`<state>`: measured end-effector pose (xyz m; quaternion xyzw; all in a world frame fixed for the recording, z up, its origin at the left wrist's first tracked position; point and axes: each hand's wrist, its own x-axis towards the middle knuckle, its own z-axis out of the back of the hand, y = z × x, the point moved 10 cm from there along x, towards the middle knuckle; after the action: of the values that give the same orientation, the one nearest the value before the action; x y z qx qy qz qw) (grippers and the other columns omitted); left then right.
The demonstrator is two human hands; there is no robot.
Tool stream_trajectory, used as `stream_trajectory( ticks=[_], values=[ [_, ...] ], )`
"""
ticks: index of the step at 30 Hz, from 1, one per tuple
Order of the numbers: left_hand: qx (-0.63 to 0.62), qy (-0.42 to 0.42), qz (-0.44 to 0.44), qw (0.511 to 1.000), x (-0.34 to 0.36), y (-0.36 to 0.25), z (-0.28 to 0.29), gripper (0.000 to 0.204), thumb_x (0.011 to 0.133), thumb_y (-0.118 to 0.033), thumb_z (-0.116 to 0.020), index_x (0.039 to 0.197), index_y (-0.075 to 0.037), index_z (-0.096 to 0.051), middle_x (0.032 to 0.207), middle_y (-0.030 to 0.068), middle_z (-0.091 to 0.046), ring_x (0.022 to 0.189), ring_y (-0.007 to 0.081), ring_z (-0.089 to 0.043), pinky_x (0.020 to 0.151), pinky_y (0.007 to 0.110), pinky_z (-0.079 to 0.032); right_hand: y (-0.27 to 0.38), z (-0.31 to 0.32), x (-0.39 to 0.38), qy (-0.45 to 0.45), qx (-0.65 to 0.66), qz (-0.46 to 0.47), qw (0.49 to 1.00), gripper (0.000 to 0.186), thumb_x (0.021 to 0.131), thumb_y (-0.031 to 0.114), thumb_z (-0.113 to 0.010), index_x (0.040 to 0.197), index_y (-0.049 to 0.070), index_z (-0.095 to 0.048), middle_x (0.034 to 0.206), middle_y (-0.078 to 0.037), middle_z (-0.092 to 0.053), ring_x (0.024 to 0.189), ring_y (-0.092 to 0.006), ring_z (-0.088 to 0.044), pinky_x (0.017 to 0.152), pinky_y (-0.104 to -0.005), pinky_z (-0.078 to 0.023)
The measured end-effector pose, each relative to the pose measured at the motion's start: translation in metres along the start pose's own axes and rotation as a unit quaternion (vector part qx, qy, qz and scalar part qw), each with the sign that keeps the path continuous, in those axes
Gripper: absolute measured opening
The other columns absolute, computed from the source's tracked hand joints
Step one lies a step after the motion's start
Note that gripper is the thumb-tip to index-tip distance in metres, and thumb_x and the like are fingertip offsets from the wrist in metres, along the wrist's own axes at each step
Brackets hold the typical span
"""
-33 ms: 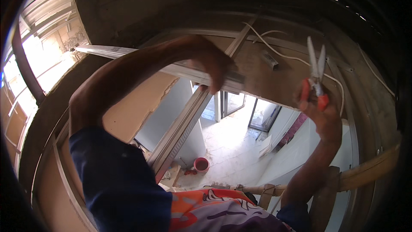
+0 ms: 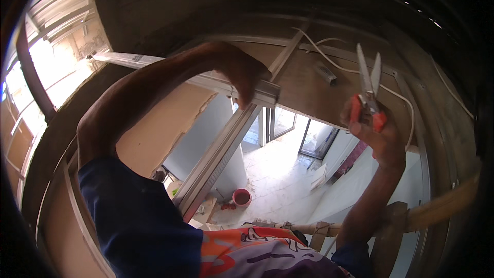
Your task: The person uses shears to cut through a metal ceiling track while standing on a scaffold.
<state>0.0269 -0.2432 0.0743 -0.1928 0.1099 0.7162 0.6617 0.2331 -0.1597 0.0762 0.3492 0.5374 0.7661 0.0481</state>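
My left hand [image 2: 246, 80] is closed around a long metal stud [image 2: 133, 60], close to its cut end. The stud reaches from the bright opening at the left across to the middle, over another metal channel [image 2: 213, 154] that slants down toward me. My right hand [image 2: 378, 136] grips a pair of tin snips [image 2: 368, 92] with red handles. Their blades point upward and stand apart, with nothing between them. A short offcut of metal channel [image 2: 325, 73] lies on the brown board between my two hands.
A white cable [image 2: 339, 66] runs over the ceiling board. Through the gap below show a tiled floor [image 2: 272, 175], a red bucket [image 2: 241, 197] and a framed glass door [image 2: 316, 136]. A wooden pole [image 2: 442, 203] crosses at the lower right. Broken board edges [image 2: 193, 116] line the gap.
My left hand and the stud's cut end have shifted a little to the left. My right hand, with the snips, has also moved slightly left.
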Motion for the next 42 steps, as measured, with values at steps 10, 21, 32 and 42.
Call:
stream_trajectory(
  ticks=[10, 21, 32, 42],
  values=[
    [-0.005, -0.132, 0.014, 0.991, -0.045, 0.067, -0.004, 0.049, 0.054, -0.023, -0.079, 0.096, -0.002, -0.062, 0.087, 0.0130, -0.065, 0.080, 0.0250, -0.062, 0.073, 0.035, -0.048, -0.064, -0.090, 0.039, 0.166, -0.147, -0.110, 0.969, 0.037, 0.074, 0.013, -0.067, 0.106, 0.001, -0.054, 0.083, -0.005, -0.057, 0.080, -0.0125, -0.054, 0.071, -0.0280, -0.046],
    [0.030, -0.080, 0.033, 0.996, -0.046, 0.090, -0.077, 0.042, 0.065, -0.021, -0.076, 0.100, -0.003, -0.061, 0.098, 0.0147, -0.063, 0.094, 0.0273, -0.060, 0.082, 0.039, -0.047, -0.080, -0.074, 0.025, 0.131, -0.178, -0.123, 0.968, 0.042, 0.072, 0.021, -0.066, 0.107, 0.000, -0.053, 0.090, -0.013, -0.060, 0.085, -0.0221, -0.057, 0.079, -0.0350, -0.045],
    [0.046, -0.084, 0.117, 0.989, -0.064, 0.117, -0.084, 0.046, 0.069, -0.030, -0.073, 0.109, -0.012, -0.060, 0.109, 0.0100, -0.059, 0.109, 0.0278, -0.051, 0.096, 0.045, -0.033, -0.109, -0.057, 0.015, 0.096, -0.146, -0.173, 0.969, 0.040, 0.072, 0.021, -0.067, 0.104, 0.001, -0.054, 0.093, -0.012, -0.058, 0.087, -0.0196, -0.055, 0.081, -0.0344, -0.044],
    [0.099, -0.552, 0.301, 0.772, -0.135, 0.164, -0.064, 0.074, 0.069, -0.041, -0.071, 0.127, -0.007, -0.042, 0.139, 0.0230, -0.024, 0.130, 0.0361, -0.023, 0.106, 0.051, -0.014, -0.102, -0.064, 0.007, 0.090, -0.072, -0.179, 0.977, 0.038, 0.072, 0.009, -0.065, 0.107, 0.001, -0.053, 0.093, -0.008, -0.056, 0.089, -0.0167, -0.054, 0.082, -0.0310, -0.043]
  ],
)
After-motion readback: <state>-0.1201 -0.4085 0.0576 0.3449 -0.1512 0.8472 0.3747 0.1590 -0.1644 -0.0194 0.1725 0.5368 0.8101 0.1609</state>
